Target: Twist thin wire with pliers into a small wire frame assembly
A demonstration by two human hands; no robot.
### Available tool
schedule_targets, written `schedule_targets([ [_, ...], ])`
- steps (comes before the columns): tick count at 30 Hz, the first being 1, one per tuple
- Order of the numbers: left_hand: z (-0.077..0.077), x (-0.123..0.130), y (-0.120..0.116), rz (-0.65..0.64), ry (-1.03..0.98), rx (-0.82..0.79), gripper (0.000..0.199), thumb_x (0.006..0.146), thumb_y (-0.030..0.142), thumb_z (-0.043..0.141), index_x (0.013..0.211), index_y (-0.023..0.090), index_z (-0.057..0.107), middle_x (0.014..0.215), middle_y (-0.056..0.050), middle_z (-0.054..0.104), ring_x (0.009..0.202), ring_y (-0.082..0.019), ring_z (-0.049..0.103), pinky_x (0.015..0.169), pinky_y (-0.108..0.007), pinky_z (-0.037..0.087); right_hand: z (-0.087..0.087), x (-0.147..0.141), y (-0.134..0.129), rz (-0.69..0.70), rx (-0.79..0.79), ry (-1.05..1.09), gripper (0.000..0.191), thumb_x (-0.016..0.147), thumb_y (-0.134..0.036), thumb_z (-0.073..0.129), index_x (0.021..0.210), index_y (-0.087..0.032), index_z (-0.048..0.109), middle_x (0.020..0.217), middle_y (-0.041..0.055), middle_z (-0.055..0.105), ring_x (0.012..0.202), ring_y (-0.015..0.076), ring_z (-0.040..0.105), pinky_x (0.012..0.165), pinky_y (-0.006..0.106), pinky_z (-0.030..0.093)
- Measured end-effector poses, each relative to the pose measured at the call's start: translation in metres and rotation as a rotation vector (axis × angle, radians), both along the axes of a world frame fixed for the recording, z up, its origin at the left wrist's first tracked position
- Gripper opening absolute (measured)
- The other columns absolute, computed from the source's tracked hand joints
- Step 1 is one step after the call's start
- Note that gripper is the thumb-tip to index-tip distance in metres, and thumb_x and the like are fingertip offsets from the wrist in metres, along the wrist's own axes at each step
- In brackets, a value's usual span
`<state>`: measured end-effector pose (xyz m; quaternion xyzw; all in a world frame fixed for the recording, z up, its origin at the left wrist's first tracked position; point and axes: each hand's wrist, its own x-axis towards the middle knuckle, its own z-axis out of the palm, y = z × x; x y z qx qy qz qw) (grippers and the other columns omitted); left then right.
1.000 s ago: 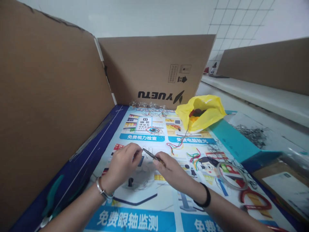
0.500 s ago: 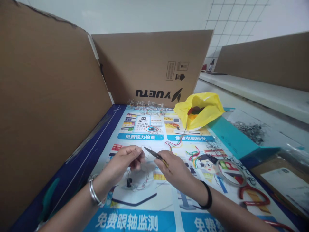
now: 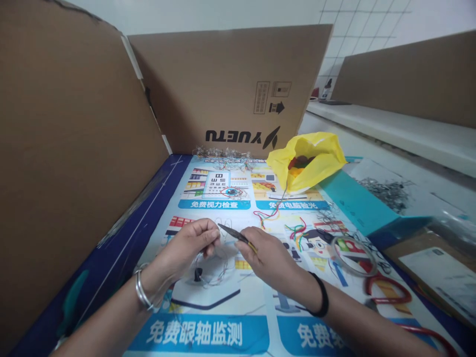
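Note:
My left hand is closed in a pinch, with thumb and forefinger on a thin wire. The wire curves in a small loop above the fingertips. A larger ring of fine wire shows just below the hand, over the printed sheet. My right hand is wrapped round the handles of a pair of narrow-nosed pliers with dark jaws and a bit of yellow on the grip. The tip of the jaws points left, close to my left fingertips. Whether it clamps the wire is too fine to tell.
A yellow bag stands at the back right, coloured cords in front. A clear ring and a red-handled tool lie right. Dark wire bits lie beyond a teal panel. Cardboard walls stand behind and left.
The view has shifted slightly, so the background sits higher. The pliers' tip has come a little nearer my left fingertips. Both hands keep their grips.

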<state>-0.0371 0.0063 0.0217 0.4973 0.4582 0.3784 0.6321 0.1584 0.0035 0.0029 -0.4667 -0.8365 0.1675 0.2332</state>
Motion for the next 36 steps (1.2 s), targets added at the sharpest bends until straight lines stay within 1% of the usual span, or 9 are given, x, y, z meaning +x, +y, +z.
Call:
schedule_targets([
  [6,0.006,0.0,-0.002,-0.05,-0.125,-0.068,0.027,0.077,0.035,0.061,0.067,0.012,0.051,0.06,0.002,0.052,0.046,-0.004,0.04,0.045,-0.016,0.027,0.004,0.005,0.004,0.107,-0.114,0.137,0.019,0.089,-0.03,0.04,0.074,-0.02,0.042,0.071,-0.0015,0.048,0.066,0.0121,0.045,0.057,0.022,0.03],
  [10,0.005,-0.001,-0.002,-0.102,-0.188,-0.1,0.027,0.078,0.033,0.061,0.067,0.012,0.05,0.06,0.001,0.052,0.045,-0.004,0.039,0.044,-0.016,0.026,0.005,0.005,0.005,0.138,-0.135,0.171,0.02,0.088,-0.029,0.041,0.071,-0.019,0.041,0.069,-0.0024,0.047,0.064,0.0111,0.044,0.056,0.022,0.03],
  [14,0.0,-0.006,-0.001,-0.155,-0.206,-0.082,0.025,0.082,0.031,0.058,0.068,0.012,0.051,0.063,0.0,0.054,0.046,-0.004,0.041,0.045,-0.016,0.028,0.001,0.004,0.004,0.132,-0.113,0.145,0.02,0.088,-0.028,0.041,0.071,-0.019,0.043,0.067,-0.0025,0.047,0.061,0.0108,0.043,0.054,0.022,0.029],
  [19,0.0,-0.011,0.001,-0.195,-0.196,-0.096,0.023,0.082,0.03,0.058,0.07,0.012,0.052,0.066,-0.001,0.056,0.049,-0.004,0.043,0.047,-0.016,0.029,-0.002,0.003,0.002,0.126,-0.043,0.102,0.016,0.089,-0.028,0.04,0.077,-0.019,0.046,0.072,-0.0003,0.051,0.066,0.0127,0.047,0.059,0.024,0.032],
  [25,-0.002,-0.012,0.004,-0.175,-0.172,-0.135,0.024,0.08,0.032,0.06,0.069,0.013,0.05,0.065,0.001,0.055,0.047,-0.004,0.04,0.043,-0.017,0.022,-0.003,0.004,0.0,0.096,0.018,0.028,0.017,0.09,-0.031,0.038,0.084,-0.019,0.048,0.076,0.0019,0.053,0.068,0.0139,0.048,0.06,0.024,0.034],
  [29,-0.004,-0.007,0.002,-0.115,-0.111,-0.078,0.025,0.077,0.034,0.062,0.069,0.014,0.049,0.065,0.001,0.054,0.048,-0.005,0.04,0.045,-0.018,0.023,-0.003,0.002,-0.001,0.066,0.033,-0.02,0.017,0.09,-0.031,0.038,0.085,-0.019,0.048,0.078,0.003,0.055,0.071,0.0151,0.05,0.061,0.025,0.036],
  [32,0.0,-0.007,0.002,-0.119,-0.018,-0.03,0.025,0.077,0.037,0.059,0.069,0.015,0.05,0.065,0.002,0.053,0.049,-0.006,0.041,0.047,-0.019,0.026,-0.004,0.001,-0.001,0.05,0.04,-0.043,0.017,0.09,-0.03,0.038,0.086,-0.019,0.049,0.08,0.0037,0.056,0.073,0.0159,0.052,0.063,0.025,0.037],
  [34,0.007,-0.013,0.004,-0.163,0.115,0.032,0.025,0.08,0.039,0.054,0.071,0.016,0.052,0.065,0.001,0.054,0.051,-0.008,0.043,0.048,-0.021,0.029,-0.005,0.001,-0.001,0.046,0.049,-0.057,0.017,0.09,-0.03,0.038,0.086,-0.018,0.05,0.08,0.0036,0.056,0.072,0.0155,0.052,0.061,0.025,0.037],
  [36,0.015,-0.023,0.007,-0.152,0.338,0.214,0.022,0.082,0.037,0.05,0.075,0.017,0.055,0.065,0.001,0.054,0.058,-0.012,0.047,0.054,-0.022,0.033,-0.007,0.001,0.0,0.043,0.065,-0.08,0.019,0.091,-0.032,0.037,0.086,-0.018,0.05,0.079,0.0034,0.056,0.07,0.0151,0.052,0.06,0.024,0.036],
])
